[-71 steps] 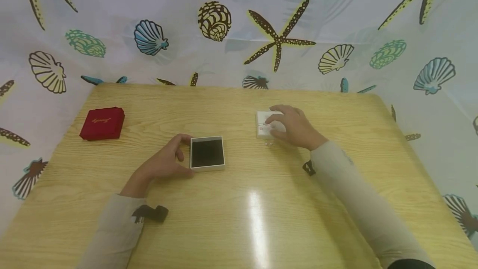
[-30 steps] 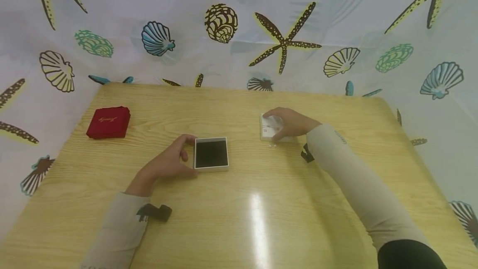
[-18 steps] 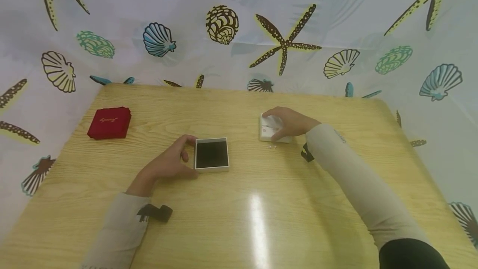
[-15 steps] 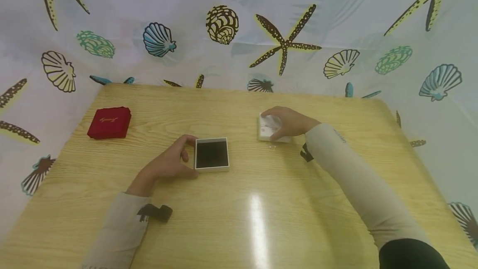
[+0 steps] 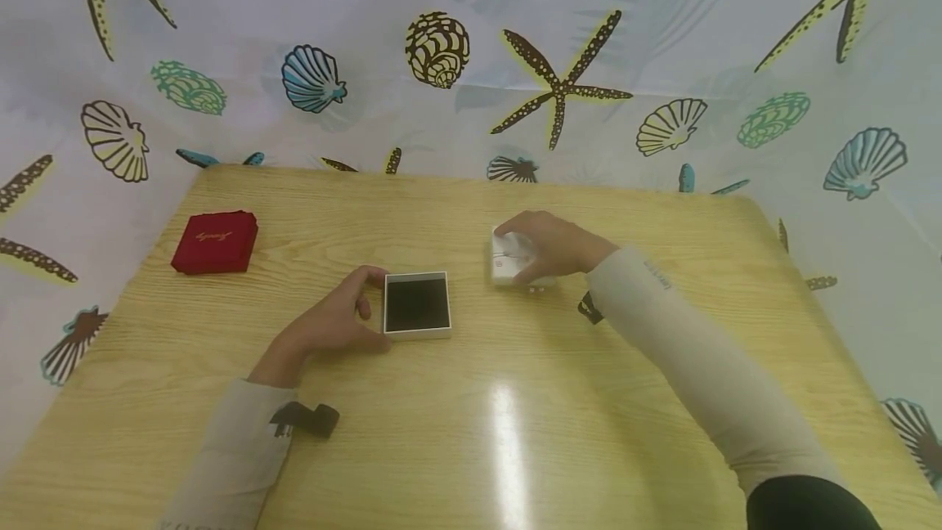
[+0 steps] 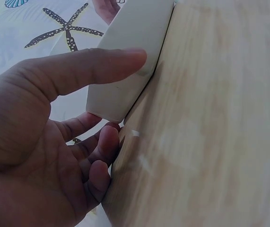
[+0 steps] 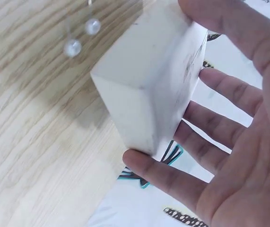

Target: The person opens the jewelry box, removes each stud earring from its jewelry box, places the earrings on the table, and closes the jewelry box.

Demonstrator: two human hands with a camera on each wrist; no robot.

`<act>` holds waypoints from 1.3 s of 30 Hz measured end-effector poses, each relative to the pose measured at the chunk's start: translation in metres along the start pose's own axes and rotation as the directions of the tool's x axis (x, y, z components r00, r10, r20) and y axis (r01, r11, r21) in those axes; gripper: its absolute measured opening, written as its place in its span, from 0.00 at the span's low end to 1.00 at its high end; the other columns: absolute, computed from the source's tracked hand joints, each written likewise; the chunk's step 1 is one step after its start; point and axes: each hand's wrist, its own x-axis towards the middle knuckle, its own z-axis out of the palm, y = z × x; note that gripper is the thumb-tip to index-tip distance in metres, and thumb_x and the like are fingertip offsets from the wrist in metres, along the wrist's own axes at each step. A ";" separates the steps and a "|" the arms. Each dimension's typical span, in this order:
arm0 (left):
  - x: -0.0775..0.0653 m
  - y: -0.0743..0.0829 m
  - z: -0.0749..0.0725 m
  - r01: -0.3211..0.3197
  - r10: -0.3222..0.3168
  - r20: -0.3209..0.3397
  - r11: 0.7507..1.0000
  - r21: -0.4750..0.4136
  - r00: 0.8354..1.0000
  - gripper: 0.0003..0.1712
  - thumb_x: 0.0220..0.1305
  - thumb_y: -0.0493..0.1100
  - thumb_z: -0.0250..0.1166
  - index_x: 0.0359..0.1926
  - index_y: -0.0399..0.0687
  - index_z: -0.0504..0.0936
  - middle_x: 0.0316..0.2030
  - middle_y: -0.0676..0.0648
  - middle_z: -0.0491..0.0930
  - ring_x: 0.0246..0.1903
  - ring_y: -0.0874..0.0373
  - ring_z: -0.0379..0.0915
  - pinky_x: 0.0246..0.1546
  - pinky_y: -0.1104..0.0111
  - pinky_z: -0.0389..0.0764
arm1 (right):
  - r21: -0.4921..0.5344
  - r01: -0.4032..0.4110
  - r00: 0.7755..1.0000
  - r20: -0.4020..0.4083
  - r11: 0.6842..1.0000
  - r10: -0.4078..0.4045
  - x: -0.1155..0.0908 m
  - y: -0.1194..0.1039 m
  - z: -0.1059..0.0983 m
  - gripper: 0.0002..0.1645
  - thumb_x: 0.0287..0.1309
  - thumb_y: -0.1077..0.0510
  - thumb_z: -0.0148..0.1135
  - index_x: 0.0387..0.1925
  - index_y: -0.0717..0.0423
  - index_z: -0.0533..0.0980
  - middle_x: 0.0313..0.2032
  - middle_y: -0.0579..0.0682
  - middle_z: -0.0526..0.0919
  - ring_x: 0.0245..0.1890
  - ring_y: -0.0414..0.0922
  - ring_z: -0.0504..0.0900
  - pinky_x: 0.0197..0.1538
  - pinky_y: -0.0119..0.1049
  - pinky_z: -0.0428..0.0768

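Note:
In the head view my left hand (image 5: 334, 313) holds a small white box (image 5: 417, 334) with a black pad (image 5: 417, 305) inside by its left side, thumb at the near corner and a finger at the far one. The left wrist view shows the thumb against the pale wall of that box (image 6: 125, 80). Farther right, my right hand (image 5: 555, 244) grips a white box lid (image 5: 504, 272) with small print on top, thumb and fingers on opposite edges. Two clear-stemmed pearl earrings (image 7: 72, 47) lie on the wood just beside the lid, partly behind the hand in the head view.
A red box (image 5: 215, 242) with gold lettering stands at the left of the wooden table (image 5: 368, 211). Behind and at the sides hangs a white cloth (image 5: 243, 6) printed with shells and starfish.
My right hand has taken hold of the white lid and moved it left, away from its earlier spot and slightly nearer the black-padded box. My left hand has stayed in place.

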 end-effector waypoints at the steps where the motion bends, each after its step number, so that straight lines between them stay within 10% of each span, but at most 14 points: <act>1: 0.000 0.000 0.000 -0.002 0.002 0.000 1.000 -0.002 1.000 0.55 0.44 0.41 0.81 0.71 0.50 0.59 0.57 0.44 0.66 0.43 0.50 0.62 0.38 0.63 0.68 | -0.007 0.003 1.000 0.002 1.000 -0.003 0.000 -0.003 0.000 0.46 0.48 0.51 0.77 0.68 0.55 0.68 0.69 0.57 0.70 0.69 0.57 0.68 0.71 0.53 0.66; 39: 0.001 -0.002 -0.001 -0.001 0.001 -0.005 1.000 -0.008 1.000 0.55 0.42 0.42 0.81 0.70 0.51 0.60 0.62 0.45 0.66 0.45 0.50 0.63 0.40 0.63 0.68 | -0.022 0.113 0.993 -0.036 0.993 -0.114 0.011 -0.085 0.022 0.47 0.43 0.42 0.79 0.66 0.46 0.72 0.66 0.49 0.75 0.63 0.50 0.73 0.61 0.51 0.75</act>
